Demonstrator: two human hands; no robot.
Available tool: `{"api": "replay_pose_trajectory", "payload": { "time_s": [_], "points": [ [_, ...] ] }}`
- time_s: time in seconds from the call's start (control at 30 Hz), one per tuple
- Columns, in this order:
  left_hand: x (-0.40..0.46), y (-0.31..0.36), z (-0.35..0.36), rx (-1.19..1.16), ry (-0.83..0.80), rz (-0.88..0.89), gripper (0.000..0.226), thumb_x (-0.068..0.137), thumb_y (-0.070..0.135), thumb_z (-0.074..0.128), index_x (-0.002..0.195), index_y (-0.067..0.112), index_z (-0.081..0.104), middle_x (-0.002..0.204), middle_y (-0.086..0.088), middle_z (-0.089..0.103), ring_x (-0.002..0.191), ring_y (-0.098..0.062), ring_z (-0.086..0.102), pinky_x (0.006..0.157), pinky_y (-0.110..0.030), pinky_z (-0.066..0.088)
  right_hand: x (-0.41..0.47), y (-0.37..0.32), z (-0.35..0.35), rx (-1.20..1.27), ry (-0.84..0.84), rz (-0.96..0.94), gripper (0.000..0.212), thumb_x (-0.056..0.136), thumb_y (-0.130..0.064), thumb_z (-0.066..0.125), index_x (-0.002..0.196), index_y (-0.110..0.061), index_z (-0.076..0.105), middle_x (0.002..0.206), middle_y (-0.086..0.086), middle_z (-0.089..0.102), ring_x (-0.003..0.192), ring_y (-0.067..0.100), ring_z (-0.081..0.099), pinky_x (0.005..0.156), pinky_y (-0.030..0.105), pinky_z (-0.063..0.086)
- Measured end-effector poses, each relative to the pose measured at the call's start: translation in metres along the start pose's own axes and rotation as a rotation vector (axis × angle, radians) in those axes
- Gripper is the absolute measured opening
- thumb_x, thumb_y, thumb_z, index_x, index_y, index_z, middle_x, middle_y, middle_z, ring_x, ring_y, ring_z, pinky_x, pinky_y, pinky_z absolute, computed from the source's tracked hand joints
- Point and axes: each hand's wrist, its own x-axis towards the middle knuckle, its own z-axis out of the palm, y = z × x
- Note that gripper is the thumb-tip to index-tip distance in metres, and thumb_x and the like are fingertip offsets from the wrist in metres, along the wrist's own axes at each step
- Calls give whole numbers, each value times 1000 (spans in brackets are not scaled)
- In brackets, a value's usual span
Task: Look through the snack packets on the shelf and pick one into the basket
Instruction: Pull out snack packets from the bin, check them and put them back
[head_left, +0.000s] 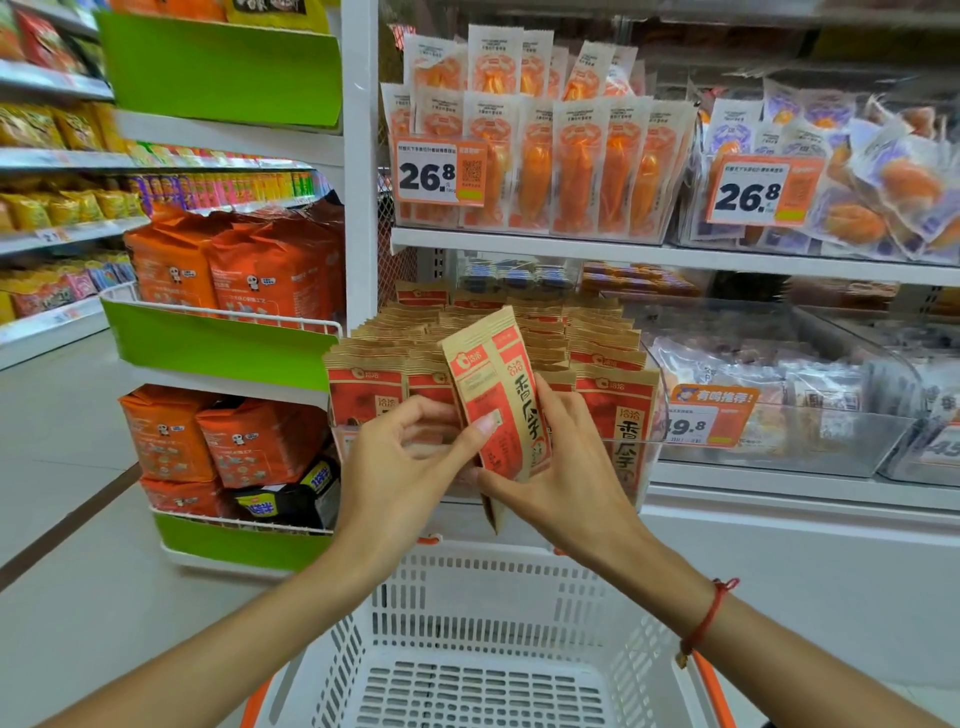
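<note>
Shop things all around

At 2 o'clock an orange price tag (760, 189) shows 26.8, and a twin orange tag (440, 171) sits near 12 o'clock. Behind the twin stand clear packs with orange snacks (582, 166). At 9 o'clock big orange bags with little pandas (236, 265) fill a white wire rack with a green front (218, 345). More orange bags (218, 441) sit lower, at 8 o'clock. Far at 10 o'clock are yellow packets (57, 205). The pale floor (62, 571) lies at 7 o'clock.

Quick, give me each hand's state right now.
Left hand: pinches the brown-and-red snack packet, thumb on its front.
Right hand: grips the same packet from its right edge.
</note>
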Motion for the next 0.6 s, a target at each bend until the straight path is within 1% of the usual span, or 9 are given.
{"api": "replay_pose_trajectory", "payload": {
  "time_s": [0.07,0.13,0.17,0.2,0.27,0.33,0.43,0.53,0.6],
  "points": [
    [0,3,1,-11,-59,-3,31,70,36,74,93,15,71,86,11,75,78,-6,72,66,-14,53,0,-2,-5,15,-11,24,97,70,-47,78,149,-27,26,116,-15,41,113,4,44,92,21,43],
    [1,4,1,-26,-93,-12,30,73,40,69,94,19,71,88,14,75,83,-2,71,71,-13,52,2,-4,-13,170,-45,113,96,70,-40,81,148,-28,26,117,-22,46,111,-4,47,93,16,39],
    [2,3,0,-23,-95,-16,30,75,43,65,95,22,70,90,16,74,87,-1,70,75,-14,53,3,-4,-17,287,-77,172,90,72,-34,82,145,-29,30,117,-24,49,109,-8,49,93,15,40],
    [3,2,-1,-15,-92,-19,31,77,46,61,97,25,70,92,16,74,91,0,69,80,-16,53,5,-4,-22,407,-116,221,80,74,-30,82,140,-29,37,117,-22,55,108,-9,52,97,19,42],
    [5,-1,-2,9,-77,-23,28,81,48,56,100,31,67,96,15,73,96,1,67,88,-22,53,9,0,-28,627,-198,280,64,73,-29,81,129,-28,50,116,-10,66,108,2,61,103,35,46],
    [8,-3,-4,22,-67,-34,26,80,47,54,102,36,63,102,14,71,100,2,65,94,-26,51,13,2,-35,794,-294,316,63,67,-35,78,126,-25,56,114,-3,70,109,13,65,100,40,49],
    [14,0,-7,25,-108,-84,36,77,49,54,111,38,58,114,19,64,108,5,59,102,-26,47,15,3,-40,906,-442,339,67,62,-50,72,124,-26,61,120,7,67,109,25,65,86,36,55],
    [23,6,-10,28,-211,-109,36,82,49,52,117,41,56,113,27,66,111,12,55,101,-19,43,19,5,-42,1020,-491,394,68,49,-60,83,107,-27,74,110,10,72,94,24,69,78,33,55],
    [31,14,-11,2,-244,-75,33,88,42,53,120,38,58,114,29,66,111,13,56,96,-14,44,24,6,-45,1050,-510,390,74,44,-62,86,107,-25,74,109,11,72,94,24,70,77,33,56]
  ]
}}
